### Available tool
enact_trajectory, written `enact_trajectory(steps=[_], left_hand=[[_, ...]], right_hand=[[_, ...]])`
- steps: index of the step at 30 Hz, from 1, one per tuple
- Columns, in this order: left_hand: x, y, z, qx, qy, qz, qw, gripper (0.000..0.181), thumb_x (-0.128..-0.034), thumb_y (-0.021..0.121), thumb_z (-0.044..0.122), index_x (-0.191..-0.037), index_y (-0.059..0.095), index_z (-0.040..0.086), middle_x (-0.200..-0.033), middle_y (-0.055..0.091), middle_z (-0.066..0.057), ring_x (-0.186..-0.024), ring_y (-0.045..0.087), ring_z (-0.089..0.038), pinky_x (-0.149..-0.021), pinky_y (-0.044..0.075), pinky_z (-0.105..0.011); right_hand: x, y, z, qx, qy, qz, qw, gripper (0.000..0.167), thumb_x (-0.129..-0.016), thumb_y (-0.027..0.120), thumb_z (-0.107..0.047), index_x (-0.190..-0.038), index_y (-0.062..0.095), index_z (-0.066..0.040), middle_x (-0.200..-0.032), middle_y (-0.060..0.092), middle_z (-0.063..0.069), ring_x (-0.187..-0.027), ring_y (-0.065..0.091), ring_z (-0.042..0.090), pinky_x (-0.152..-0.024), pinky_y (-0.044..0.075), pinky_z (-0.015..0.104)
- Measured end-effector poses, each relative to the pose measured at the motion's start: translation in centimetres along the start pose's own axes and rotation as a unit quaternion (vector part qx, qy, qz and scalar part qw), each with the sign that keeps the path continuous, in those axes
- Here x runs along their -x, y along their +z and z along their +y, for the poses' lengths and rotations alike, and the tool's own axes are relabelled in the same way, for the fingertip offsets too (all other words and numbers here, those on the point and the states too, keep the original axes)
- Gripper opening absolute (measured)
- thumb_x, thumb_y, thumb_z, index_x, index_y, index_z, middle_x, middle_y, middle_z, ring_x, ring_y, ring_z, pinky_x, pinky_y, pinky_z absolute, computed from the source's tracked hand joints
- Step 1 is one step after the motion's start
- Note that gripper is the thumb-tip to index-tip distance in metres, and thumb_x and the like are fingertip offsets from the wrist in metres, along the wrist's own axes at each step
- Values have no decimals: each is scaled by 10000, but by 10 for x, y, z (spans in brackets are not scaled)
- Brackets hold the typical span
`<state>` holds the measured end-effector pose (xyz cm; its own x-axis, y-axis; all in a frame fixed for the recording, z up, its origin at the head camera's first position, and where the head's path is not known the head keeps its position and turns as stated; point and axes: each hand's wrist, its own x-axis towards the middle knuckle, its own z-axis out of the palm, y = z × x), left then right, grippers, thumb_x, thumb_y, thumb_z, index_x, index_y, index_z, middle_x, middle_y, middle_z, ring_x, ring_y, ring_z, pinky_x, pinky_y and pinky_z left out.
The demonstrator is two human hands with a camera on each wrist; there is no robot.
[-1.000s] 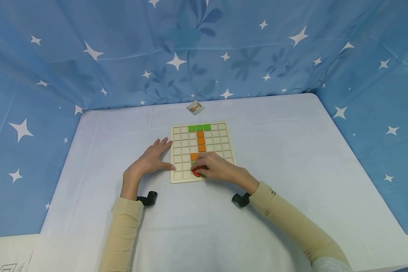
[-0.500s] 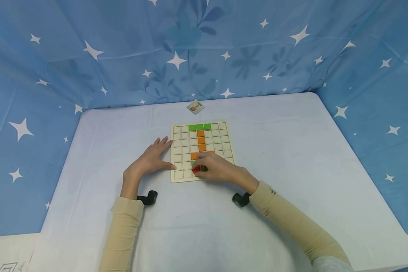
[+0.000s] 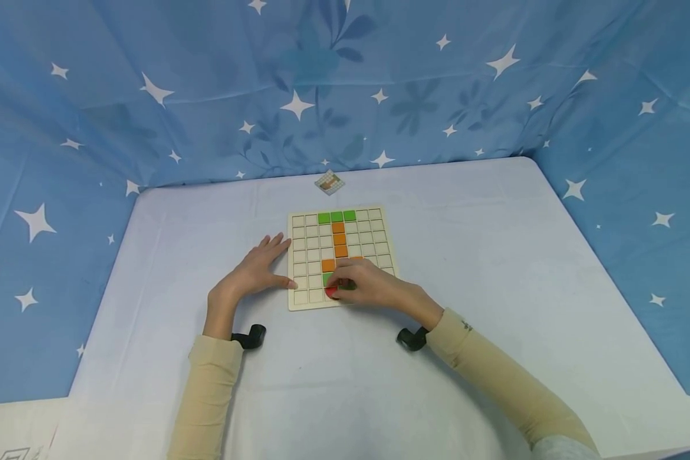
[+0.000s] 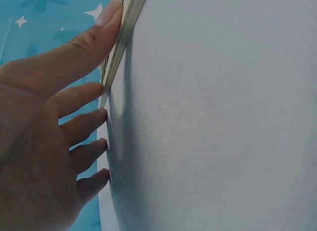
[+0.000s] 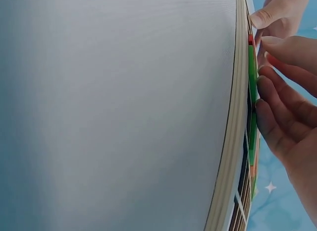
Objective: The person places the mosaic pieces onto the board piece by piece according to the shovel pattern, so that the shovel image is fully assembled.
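Observation:
A square cream grid board point(image 3: 312, 254) lies on the table. Green tiles point(image 3: 337, 217) form its top row, with an orange column point(image 3: 339, 239) below them and more orange and green tiles lower down. At the board's near edge my right hand point(image 3: 370, 285) pinches a red tile point(image 3: 331, 293) between thumb and fingers, low over a cell. Its fingers hide several nearby cells. My left hand point(image 3: 257, 267) lies spread along the board's left side, thumb on the border. In the left wrist view its fingertips meet the board's edge point(image 4: 119, 50).
A small pattern card point(image 3: 329, 183) rests behind the board, near the table's back edge. White cloth covers the table point(image 3: 494, 255). A blue star-printed curtain point(image 3: 207, 96) hangs at the back and sides. Black wrist cameras point(image 3: 257, 336) sit under both sleeves.
The red tile turns slightly and shifts a little under my right fingertips. My right wrist moves slightly to the right. The left hand stays in place on the board.

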<state>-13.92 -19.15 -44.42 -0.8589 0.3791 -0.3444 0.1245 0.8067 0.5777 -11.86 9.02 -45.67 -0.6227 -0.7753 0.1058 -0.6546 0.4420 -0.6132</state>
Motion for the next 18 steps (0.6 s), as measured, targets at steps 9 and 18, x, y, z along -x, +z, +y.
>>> enact_trajectory(steps=[9,18], left_hand=[[-1,1,-2,-9,-20,16,10000,1048,-842,855,363,-1643,243,76,-1732,103,-157,-1601,-5,-395,-1276,51,-621],[-2,2,-2,-26,29,42,10000,1053,-835,859,365,-1642,248,74,-1731,108,-159,-1601,-2,-396,-1281,41,-608]], right_hand=[[12,-5,1,-60,-63,284,9996,125,-910,780,-114,-1032,780,-85,-963,710,12,-820,590,139,-750,509,249],[33,-12,6,-220,78,425,9988,160,-898,766,-61,-1058,770,-62,-993,738,26,-848,632,118,-775,555,235]])
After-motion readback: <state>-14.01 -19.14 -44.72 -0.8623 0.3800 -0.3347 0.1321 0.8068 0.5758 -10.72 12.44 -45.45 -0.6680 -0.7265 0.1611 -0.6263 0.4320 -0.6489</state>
